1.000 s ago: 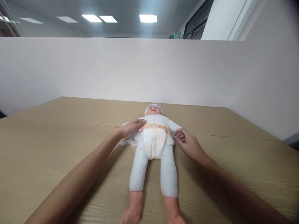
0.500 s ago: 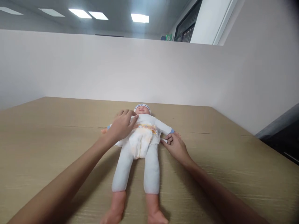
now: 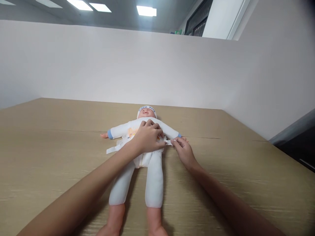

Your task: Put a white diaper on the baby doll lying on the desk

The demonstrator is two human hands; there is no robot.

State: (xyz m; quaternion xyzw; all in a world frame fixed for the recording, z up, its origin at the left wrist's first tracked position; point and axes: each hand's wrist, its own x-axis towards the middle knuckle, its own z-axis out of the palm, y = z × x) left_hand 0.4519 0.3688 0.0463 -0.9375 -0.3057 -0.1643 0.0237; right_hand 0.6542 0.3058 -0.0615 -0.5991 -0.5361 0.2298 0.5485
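Observation:
A baby doll [image 3: 147, 183] in white clothes and a white cap lies on its back on the wooden table [image 3: 49, 157], head away from me. It wears a diaper [image 3: 144, 159] round its hips. My left hand [image 3: 147, 137] rests palm down on the doll's belly, fingers curled over the diaper's front. My right hand [image 3: 182, 149] pinches the diaper's right fastening tab [image 3: 169, 142] beside the doll's waist. The left tab [image 3: 112, 150] sticks out loose on the table.
White partition walls [image 3: 147, 68] close the table at the back and right. The table's right edge drops to a dark floor [image 3: 295, 147].
My left hand slid from the doll's left shoulder across onto its belly. My right hand moved in with the tab toward the waist. The view shifted right and down.

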